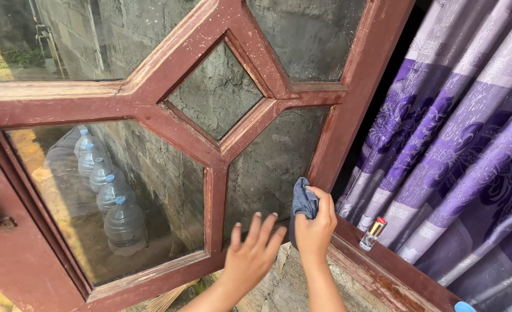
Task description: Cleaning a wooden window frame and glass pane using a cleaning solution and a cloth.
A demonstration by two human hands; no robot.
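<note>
We see the dusty red-brown wooden window frame (209, 156), its edges cut off. Our right hand (315, 226) pinches a crumpled grey-blue cloth (303, 203) against the lower glass pane; our left hand (252, 252), fingers spread, hides the pane's bottom edge.

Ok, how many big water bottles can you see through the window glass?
5 water bottles, in a row along the wall behind the lower left pane: nearest, then, farthest. More may be hidden behind the frame.
</note>
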